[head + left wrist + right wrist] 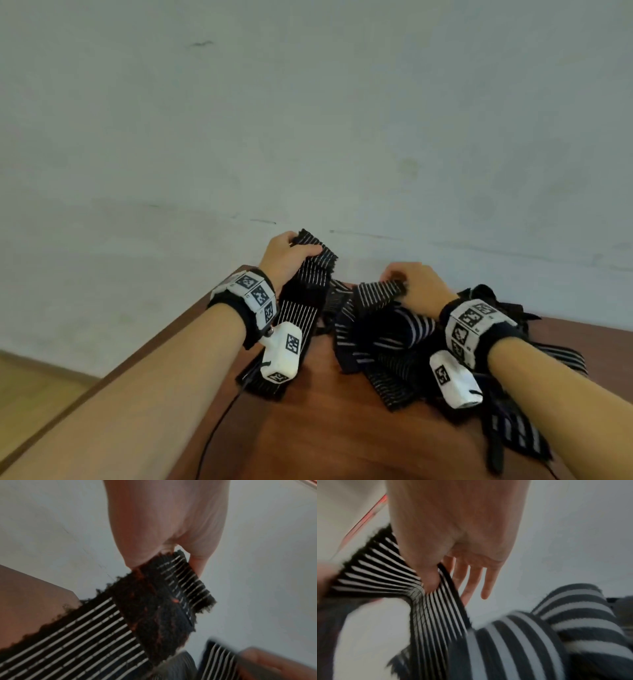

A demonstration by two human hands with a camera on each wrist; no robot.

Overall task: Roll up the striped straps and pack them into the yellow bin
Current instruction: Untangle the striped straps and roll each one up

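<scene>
**Mia:** The two arms are closest to us. What is the left hand holding?

**Ben:** Its thumb and fingers pinch the top end of one striped strap. The strap hangs down long and flat onto the brown table. It is not rolled yet.

**Mia:** And the right hand?

**Ben:** Its thumb squeezes another strap against one finger. The other fingers stick out loose.

**Mia:** Where are the rest?

**Ben:** In a messy pile of straps under the right arm, on the table.

**Mia:** Is any strap rolled up?

**Ben:** I see none. I can't see the yellow bin either. I think the job is only starting, so almost all the rolling and packing is left.
</scene>
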